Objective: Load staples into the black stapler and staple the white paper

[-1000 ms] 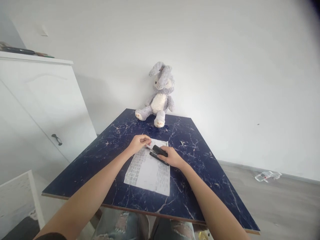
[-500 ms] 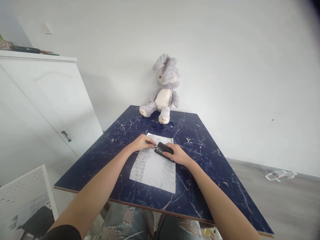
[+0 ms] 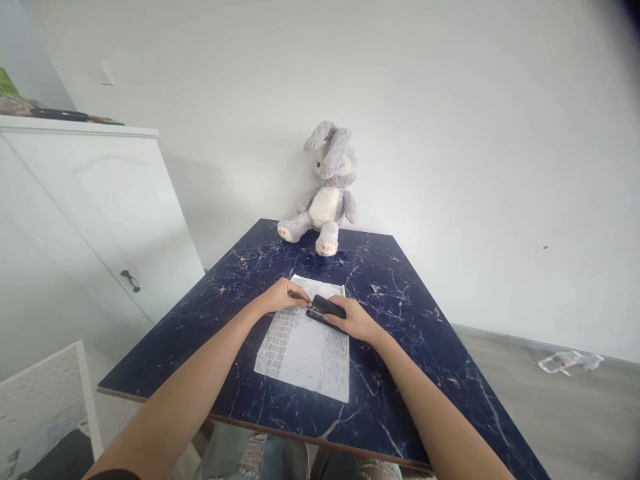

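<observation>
A printed sheet of paper (image 3: pixel 305 347) lies on a dark blue marbled table (image 3: pixel 425 360). On the sheet's upper part, my right hand (image 3: pixel 353 319) is closed round a black stapler (image 3: pixel 326 308). My left hand (image 3: pixel 286 295) sits just left of the stapler's front end, fingers pinched together at its tip. What the pinch holds is too small to make out.
A grey plush rabbit (image 3: pixel 326 190) sits at the table's far edge against the white wall. A small scrap (image 3: pixel 375 288) lies on the table to the right. A white cabinet (image 3: pixel 100 220) stands at the left. A crushed plastic bottle (image 3: pixel 567 361) lies on the floor at right.
The stapler's jaws have come closer together under my right hand. My left fingertips have moved in against the stapler's front. The head camera has shifted a little.
</observation>
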Available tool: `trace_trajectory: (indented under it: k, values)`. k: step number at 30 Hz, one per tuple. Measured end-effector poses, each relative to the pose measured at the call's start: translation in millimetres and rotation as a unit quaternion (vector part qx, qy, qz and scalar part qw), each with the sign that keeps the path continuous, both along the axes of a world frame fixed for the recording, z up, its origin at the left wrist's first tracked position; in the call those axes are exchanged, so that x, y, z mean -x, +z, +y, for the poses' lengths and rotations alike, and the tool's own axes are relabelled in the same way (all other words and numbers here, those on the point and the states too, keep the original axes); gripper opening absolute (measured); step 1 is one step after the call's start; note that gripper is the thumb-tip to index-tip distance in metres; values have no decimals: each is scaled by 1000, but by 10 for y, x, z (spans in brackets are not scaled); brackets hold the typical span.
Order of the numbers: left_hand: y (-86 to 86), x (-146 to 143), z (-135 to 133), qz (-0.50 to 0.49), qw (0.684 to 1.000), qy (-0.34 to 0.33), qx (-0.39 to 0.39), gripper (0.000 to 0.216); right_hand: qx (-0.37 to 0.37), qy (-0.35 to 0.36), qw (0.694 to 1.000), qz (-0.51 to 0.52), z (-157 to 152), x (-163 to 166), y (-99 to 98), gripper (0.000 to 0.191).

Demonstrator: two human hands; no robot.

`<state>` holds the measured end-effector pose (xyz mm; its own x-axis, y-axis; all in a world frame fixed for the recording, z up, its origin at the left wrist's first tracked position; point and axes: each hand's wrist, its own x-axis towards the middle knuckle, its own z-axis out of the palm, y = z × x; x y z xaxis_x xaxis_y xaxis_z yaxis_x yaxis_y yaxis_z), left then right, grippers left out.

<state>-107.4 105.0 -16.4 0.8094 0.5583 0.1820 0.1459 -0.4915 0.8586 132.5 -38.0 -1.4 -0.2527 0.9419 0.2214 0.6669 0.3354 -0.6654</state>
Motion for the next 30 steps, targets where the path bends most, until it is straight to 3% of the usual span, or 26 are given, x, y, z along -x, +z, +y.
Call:
trace_trajectory:
  k: [9,14,18,22,30]
  values:
    - [42,39,-11,15,999,-24,-42,25,-9,-4,1000,23,14,-10,-36,15]
    - [73,93,-11,-1,999,-37,18,33,-19,-23,997,65,50,-117,-52,23]
    - [118,104,-40,-2,996,-77,43,35,-20,12,997,76,21,-209,25,25]
    - [113,0,-150,-7,996,-54,68,51,-28,58,995,70,-41,-168,108,31]
    - [98,-208,-342,-41,997,-70,21,51,-49,96,992,69,-90,65,139,33]
